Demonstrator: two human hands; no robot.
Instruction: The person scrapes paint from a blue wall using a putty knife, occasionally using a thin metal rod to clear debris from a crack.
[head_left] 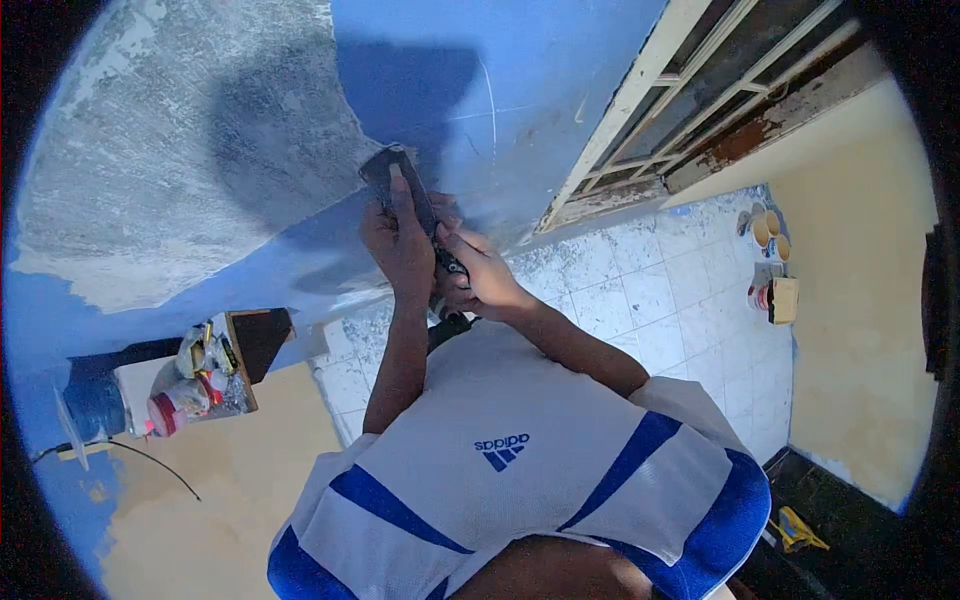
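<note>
My left hand (402, 245) is closed round the front part of a dark handheld tool (421, 205), its thumb laid along the top. Behind it, my right hand (482, 275) grips the rear of the same tool, close to my chest. The tool's dark flat head points up at the wall, at the border between a rough grey scraped patch (200, 150) and blue paint (540, 110). Whether the head touches the wall cannot be told. A shadow falls over both surfaces.
A box shelf (240, 360) with plastic bags and jars sits at lower left, near a blue container (97, 408) and a thin black cable (165, 462). A barred window (690, 90) is at upper right. Cups (768, 232) and a small box (784, 300) stand on white tiles (650, 300).
</note>
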